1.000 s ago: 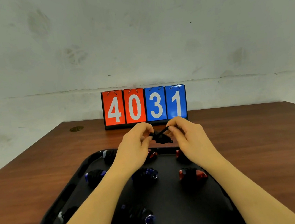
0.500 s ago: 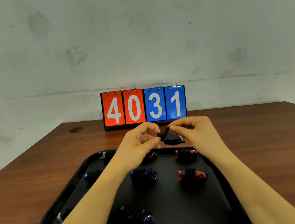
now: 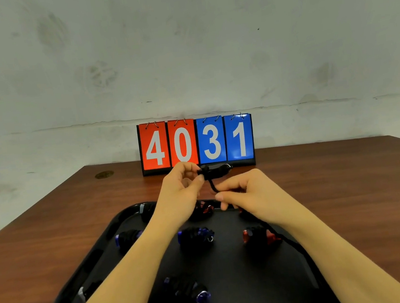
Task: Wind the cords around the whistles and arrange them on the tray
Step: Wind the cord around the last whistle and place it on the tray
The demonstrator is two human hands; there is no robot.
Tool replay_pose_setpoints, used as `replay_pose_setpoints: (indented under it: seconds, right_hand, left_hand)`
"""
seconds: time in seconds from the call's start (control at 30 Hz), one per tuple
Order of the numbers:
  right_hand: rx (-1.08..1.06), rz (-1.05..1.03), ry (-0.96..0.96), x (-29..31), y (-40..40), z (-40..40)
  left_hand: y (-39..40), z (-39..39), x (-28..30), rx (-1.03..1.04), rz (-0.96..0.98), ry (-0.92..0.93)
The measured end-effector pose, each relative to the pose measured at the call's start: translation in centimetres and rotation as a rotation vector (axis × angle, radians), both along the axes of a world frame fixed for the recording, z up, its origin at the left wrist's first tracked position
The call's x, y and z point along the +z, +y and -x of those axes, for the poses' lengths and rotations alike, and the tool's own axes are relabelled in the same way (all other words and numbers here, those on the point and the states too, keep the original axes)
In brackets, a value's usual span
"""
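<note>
Behind the black tray (image 3: 101, 261), where I read 4031 on the flip scoreboard (image 3: 196, 143), my left hand (image 3: 181, 194) pinches the black whistle (image 3: 215, 170) while my right hand (image 3: 252, 192) pinches its cord (image 3: 212, 185).

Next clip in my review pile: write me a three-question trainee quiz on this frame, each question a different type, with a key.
1. True or false: the black whistle lies on the tray.
2. Multiple choice: the right hand pinches
A. a red whistle
B. the black cord hanging from the held whistle
C. the scoreboard
3. Fill in: the scoreboard's cards read ____.

Key
1. False: the left hand holds it up above the tray's far end.
2. B
3. 4031
</note>
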State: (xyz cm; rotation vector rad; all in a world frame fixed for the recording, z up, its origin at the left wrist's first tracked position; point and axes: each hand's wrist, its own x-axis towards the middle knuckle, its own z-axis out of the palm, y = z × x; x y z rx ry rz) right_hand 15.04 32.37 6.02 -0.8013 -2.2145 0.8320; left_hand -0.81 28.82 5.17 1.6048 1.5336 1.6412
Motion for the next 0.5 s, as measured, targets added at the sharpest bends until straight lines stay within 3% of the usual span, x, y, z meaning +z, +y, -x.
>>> replay_pose_setpoints:
  seconds: [0.3, 0.5]
  right_hand:
    - [0.035, 0.02, -0.017, 0.39, -0.04, -0.24]
    - [-0.088, -0.297, -0.139, 0.05, -0.08, 0.02]
  left_hand:
    - [0.48, 0.46, -0.45, 0.173, -0.012, 0.174]
    - [0.63, 0.68, -0.97, 0.214, -0.013, 0.335]
